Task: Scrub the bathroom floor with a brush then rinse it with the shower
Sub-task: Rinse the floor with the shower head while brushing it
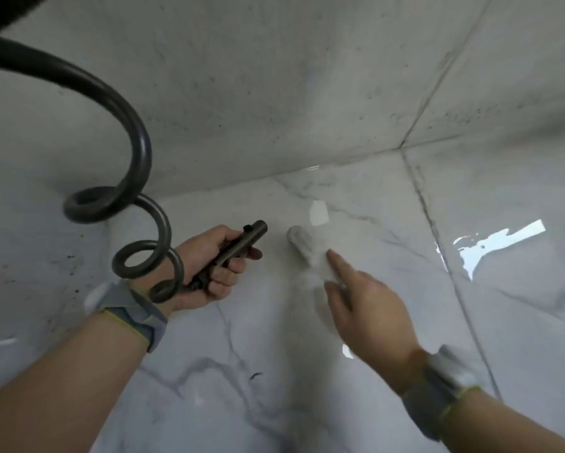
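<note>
My left hand (209, 269) is closed around a dark metal shower sprayer (241, 241), whose nozzle points right, toward the wall's foot. The sprayer's dark coiled hose (140, 152) loops from the top left down past my left wrist. My right hand (369, 305) holds a pale, motion-blurred brush (302, 245) low over the white marble floor (241, 403), with the index finger stretched along it. The brush's far end lies just right of the sprayer's nozzle. No water stream is visible from the sprayer.
A grey tiled wall (274, 93) meets the floor just beyond my hands. The floor is glossy and wet, with bright reflections (490, 246) at the right. Dark grout lines (437, 240) run across the tiles. A small dark speck (255, 376) lies near the bottom centre.
</note>
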### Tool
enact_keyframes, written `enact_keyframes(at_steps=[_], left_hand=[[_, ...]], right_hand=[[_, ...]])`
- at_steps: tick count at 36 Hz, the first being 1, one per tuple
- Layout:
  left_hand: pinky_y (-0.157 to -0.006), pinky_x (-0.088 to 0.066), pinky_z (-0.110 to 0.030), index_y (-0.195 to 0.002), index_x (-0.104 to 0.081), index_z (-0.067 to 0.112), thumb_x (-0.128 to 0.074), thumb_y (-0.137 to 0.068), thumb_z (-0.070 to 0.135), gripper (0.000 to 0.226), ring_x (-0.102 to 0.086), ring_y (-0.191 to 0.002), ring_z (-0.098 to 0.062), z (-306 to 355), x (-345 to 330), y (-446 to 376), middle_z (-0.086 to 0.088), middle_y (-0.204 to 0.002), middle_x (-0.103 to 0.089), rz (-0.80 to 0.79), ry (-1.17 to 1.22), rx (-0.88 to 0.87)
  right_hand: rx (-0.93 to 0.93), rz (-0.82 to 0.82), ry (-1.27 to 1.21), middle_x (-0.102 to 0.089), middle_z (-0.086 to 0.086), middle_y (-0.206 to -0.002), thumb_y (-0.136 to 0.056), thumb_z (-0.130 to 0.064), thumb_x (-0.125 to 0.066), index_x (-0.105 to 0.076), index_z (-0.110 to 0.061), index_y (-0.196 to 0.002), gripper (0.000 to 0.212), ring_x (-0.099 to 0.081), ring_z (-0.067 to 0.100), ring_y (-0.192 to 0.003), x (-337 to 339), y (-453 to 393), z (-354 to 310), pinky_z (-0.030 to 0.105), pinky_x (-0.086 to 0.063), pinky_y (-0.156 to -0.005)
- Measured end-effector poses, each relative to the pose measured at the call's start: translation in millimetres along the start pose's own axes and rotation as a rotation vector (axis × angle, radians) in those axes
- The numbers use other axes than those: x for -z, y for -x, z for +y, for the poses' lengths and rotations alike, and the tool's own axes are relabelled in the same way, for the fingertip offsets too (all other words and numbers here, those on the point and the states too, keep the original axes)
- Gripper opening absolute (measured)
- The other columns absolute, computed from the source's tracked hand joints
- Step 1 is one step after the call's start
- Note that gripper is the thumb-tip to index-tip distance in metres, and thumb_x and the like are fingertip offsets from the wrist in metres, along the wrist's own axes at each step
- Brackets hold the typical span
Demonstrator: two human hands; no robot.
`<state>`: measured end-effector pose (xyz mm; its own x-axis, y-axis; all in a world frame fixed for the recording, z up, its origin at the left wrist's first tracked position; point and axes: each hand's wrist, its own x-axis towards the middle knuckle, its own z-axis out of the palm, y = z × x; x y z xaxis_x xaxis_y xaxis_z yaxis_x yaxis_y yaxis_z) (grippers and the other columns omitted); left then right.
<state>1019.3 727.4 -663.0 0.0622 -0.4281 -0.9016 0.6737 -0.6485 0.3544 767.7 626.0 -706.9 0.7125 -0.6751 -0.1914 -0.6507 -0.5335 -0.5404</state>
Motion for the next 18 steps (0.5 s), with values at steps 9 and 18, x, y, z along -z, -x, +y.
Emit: enact_keyframes(at_steps=[9, 18], left_hand=[[-0.033, -0.021, -0.015, -0.108, -0.058, 0.008, -0.04, -0.103, 0.041, 0.038, -0.031, -0.032, -0.005, 9.5, 3.1, 0.7, 0.004, -0.061, -0.038, 0.041, 0.024, -0.022], [-0.031, -0.022, -0.016, -0.113, -0.058, 0.007, -0.042, -0.103, 0.04, 0.038, -0.031, -0.031, -0.006, 15.8, 3.0, 9.6, 0.004, -0.061, -0.037, 0.045, 0.025, -0.031]], right_hand=[[0.118, -0.278, 0.112, -0.051, -0.002, -0.108, -0.105, -0.05, -0.027, -0.001, -0.051, -0.155, 0.056, -0.062, 0.031, -0.092, -27.4, -11.0, -22.5, 0.039, -0.051, -0.074], [-0.422, 0.131, 0.001, -0.065, 0.026, -0.119, -0.103, -0.035, -0.041, -0.046, -0.03, -0.145, 0.043, -0.06, 0.047, -0.108, 57.9, -96.3, 77.5, 0.046, -0.047, -0.089]])
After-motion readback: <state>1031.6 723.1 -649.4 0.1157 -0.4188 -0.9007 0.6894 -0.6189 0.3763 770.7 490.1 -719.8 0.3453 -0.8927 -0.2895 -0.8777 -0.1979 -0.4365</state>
